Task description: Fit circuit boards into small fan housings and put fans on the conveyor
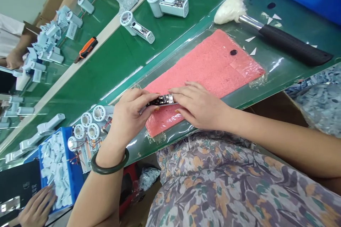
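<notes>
Over the pink pad [194, 67], a narrow black circuit board [165, 99] with small metal parts shows between my two hands. My left hand [130, 113], with a dark bangle on its wrist, is closed round the board's left end, thumb below and fingers above. At the right end, my right hand [201, 106] pinches it, fingers over the top and thumb underneath. A pale edge runs beneath the board. Whatever lies inside my left palm is hidden.
A mallet [290, 42] with a wrapped head lies beyond the pad. Light-blue handheld fans [167, 3] stand on the green bench [112, 74]. At left are wired fan heads [93, 131], a blue bin [73, 170] of small parts, and another person's hand [38, 205]. An orange-handled tool [87, 48] lies farther off.
</notes>
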{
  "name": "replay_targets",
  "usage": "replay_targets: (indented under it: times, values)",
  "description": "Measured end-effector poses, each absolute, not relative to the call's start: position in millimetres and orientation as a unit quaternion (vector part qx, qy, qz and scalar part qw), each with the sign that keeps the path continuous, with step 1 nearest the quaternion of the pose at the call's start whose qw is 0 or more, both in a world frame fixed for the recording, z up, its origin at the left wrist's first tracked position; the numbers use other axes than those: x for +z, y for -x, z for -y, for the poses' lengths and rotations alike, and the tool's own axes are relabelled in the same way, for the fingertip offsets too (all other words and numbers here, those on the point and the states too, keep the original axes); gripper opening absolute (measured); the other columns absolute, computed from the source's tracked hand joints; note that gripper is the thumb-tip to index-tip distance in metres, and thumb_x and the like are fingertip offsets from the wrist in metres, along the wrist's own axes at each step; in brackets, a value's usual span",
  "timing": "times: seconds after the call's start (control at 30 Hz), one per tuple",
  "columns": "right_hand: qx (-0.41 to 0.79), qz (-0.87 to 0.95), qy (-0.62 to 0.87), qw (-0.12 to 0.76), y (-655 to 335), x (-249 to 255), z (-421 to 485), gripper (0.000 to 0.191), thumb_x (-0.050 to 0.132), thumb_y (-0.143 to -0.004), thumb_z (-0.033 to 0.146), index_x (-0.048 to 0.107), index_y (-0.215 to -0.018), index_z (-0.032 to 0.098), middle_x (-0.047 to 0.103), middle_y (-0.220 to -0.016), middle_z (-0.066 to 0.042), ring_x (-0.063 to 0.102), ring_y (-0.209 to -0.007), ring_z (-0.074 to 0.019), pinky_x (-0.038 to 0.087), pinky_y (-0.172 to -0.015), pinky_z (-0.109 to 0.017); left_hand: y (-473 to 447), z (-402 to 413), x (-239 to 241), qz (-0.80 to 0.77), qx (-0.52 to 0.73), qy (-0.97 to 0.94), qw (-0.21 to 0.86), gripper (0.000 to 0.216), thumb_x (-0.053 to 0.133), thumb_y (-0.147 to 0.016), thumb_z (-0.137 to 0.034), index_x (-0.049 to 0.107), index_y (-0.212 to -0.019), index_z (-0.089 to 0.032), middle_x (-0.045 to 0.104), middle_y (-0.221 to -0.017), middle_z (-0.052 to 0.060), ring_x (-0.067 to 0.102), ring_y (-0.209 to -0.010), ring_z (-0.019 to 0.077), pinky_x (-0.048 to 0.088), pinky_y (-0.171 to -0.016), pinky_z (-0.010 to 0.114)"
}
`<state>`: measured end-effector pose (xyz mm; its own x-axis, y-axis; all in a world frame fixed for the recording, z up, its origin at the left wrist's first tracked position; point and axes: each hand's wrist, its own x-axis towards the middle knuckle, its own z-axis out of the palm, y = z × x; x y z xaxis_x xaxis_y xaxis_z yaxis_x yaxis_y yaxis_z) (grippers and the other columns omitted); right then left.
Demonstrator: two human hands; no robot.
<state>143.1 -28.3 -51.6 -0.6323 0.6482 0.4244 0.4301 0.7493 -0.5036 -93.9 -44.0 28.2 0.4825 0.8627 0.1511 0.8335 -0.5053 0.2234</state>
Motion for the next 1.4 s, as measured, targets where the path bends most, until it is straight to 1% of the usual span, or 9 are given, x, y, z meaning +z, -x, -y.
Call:
replay_targets:
  times: [0.07, 0.17, 0.43, 0.63, 0.83, 1.03, 1.13, 1.23, 1.4]
  values:
    - [0.213, 0.862, 0.327, 0.324, -150, -51, 28, 0.034, 0.044, -0.101, 0.021, 0.064, -0.127, 0.011, 0.066, -0.137, -0.016, 0.059, -0.124, -0.0274, 0.041, -0.109, -0.045, 94, 43, 27, -0.484, 0.114, -0.867, 0.038, 0.022, 0.065, -0.098, -0.031, 0.074, -0.117, -0.026, 0.074, -0.097, 0.005, 0.064, -0.085, 0.0209, 0.051, -0.077, 0.037]
    - [0.248, 0.831, 0.375, 0.328, -156, -48, 26, 0.032, 0.046, -0.101, 0.024, 0.066, -0.124, 0.015, 0.071, -0.124, -0.013, 0.063, -0.115, -0.0265, 0.045, -0.096, -0.04, 93, 41, 27, -0.479, 0.1, -0.872, 0.021, 0.022, 0.065, -0.098, -0.033, 0.075, -0.117, -0.029, 0.073, -0.096, 0.005, 0.063, -0.082, 0.0213, 0.05, -0.076, 0.038]
    - [0.23, 0.862, 0.374, 0.254, -145, -38, 21, 0.03, 0.055, -0.102, 0.031, 0.071, -0.125, 0.02, 0.072, -0.109, -0.01, 0.062, -0.1, -0.0262, 0.034, -0.081, -0.037, 93, 36, 28, -0.478, 0.069, -0.875, 0.026, 0.021, 0.065, -0.097, -0.038, 0.077, -0.114, -0.033, 0.073, -0.093, 0.006, 0.062, -0.08, 0.0231, 0.05, -0.073, 0.04]
    - [0.258, 0.849, 0.403, 0.225, -142, -31, 18, 0.025, 0.058, -0.102, 0.031, 0.075, -0.118, 0.022, 0.072, -0.104, -0.008, 0.062, -0.096, -0.0229, 0.031, -0.077, -0.035, 92, 35, 28, -0.464, 0.057, -0.884, 0.013, 0.022, 0.065, -0.098, -0.036, 0.076, -0.116, -0.031, 0.073, -0.094, 0.007, 0.06, -0.079, 0.0225, 0.05, -0.072, 0.039]
    - [0.219, 0.863, 0.414, 0.192, -141, -28, 19, 0.024, 0.059, -0.102, 0.032, 0.076, -0.116, 0.023, 0.071, -0.103, -0.008, 0.059, -0.091, -0.0222, 0.026, -0.073, -0.035, 90, 37, 28, -0.466, 0.047, -0.884, -0.007, 0.021, 0.065, -0.098, -0.038, 0.077, -0.114, -0.032, 0.072, -0.097, 0.009, 0.06, -0.082, 0.0241, 0.051, -0.075, 0.043]
    - [0.218, 0.859, 0.416, 0.207, -140, -32, 20, 0.025, 0.061, -0.102, 0.035, 0.075, -0.119, 0.023, 0.071, -0.102, -0.008, 0.06, -0.094, -0.0235, 0.028, -0.075, -0.035, 95, 35, 24, -0.484, 0.082, -0.871, 0.025, 0.019, 0.067, -0.096, -0.04, 0.076, -0.112, -0.036, 0.072, -0.093, 0.005, 0.063, -0.102, 0.0288, 0.053, -0.088, 0.048]
    - [0.209, 0.857, 0.411, 0.23, -142, -37, 20, 0.033, 0.063, -0.101, 0.036, 0.07, -0.129, 0.021, 0.072, -0.105, -0.009, 0.061, -0.097, -0.0241, 0.031, -0.077, -0.035, 97, 32, 24, -0.484, 0.083, -0.866, 0.095, 0.022, 0.064, -0.098, -0.041, 0.076, -0.114, -0.031, 0.073, -0.096, 0.005, 0.065, -0.09, 0.0231, 0.054, -0.08, 0.041]
    - [0.183, 0.86, 0.392, 0.271, -147, -45, 23, 0.038, 0.061, -0.102, 0.035, 0.065, -0.136, 0.02, 0.072, -0.109, -0.009, 0.06, -0.097, -0.0232, 0.034, -0.079, -0.035, 98, 31, 24, -0.496, 0.082, -0.856, 0.122, 0.025, 0.063, -0.099, -0.042, 0.076, -0.114, -0.028, 0.072, -0.094, 0.005, 0.065, -0.082, 0.0196, 0.053, -0.073, 0.035]
    - [0.06, 0.884, 0.375, 0.273, -157, -53, 32, 0.032, 0.047, -0.106, 0.023, 0.069, -0.131, 0.026, 0.073, -0.104, -0.006, 0.055, -0.088, -0.0207, 0.034, -0.078, -0.037, 98, 30, 23, -0.488, 0.095, -0.859, 0.12, 0.025, 0.065, -0.098, -0.042, 0.078, -0.112, -0.028, 0.07, -0.089, 0.005, 0.065, -0.079, 0.0194, 0.052, -0.07, 0.034]
